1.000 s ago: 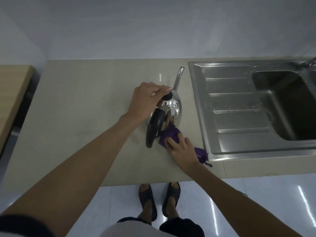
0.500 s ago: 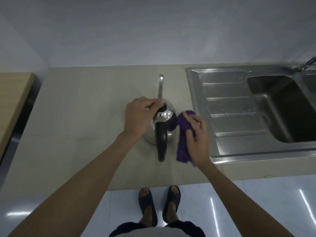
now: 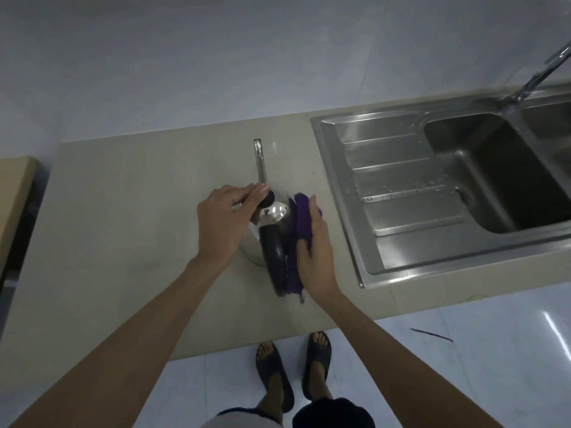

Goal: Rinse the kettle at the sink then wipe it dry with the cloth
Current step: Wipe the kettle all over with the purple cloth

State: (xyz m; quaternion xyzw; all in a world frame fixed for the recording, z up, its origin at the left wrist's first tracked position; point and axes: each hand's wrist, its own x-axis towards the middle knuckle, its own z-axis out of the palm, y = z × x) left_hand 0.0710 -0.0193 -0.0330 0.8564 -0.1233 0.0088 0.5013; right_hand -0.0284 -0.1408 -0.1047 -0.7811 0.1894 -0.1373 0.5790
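Note:
A shiny steel kettle [image 3: 275,213] with a black handle and a long thin spout stands on the beige counter [image 3: 123,242], spout pointing away from me. My left hand [image 3: 225,220] lies over its left side, fingers curled over the top by the black lid knob. My right hand [image 3: 316,257] grips a purple cloth [image 3: 298,230] and presses it against the kettle's right side. Most of the kettle body is hidden by the two hands.
A steel sink [image 3: 383,264] with a ribbed drainboard and deep basin lies just right of the kettle; its tap [image 3: 537,75] rises at the far right. A wooden surface [image 3: 15,186] sits at the left edge. Tiled wall behind, my sandalled feet below.
My right hand carried the cloth from the kettle's near base up along its right side. The kettle turned, so its spout now points straight away. My left hand stayed on top.

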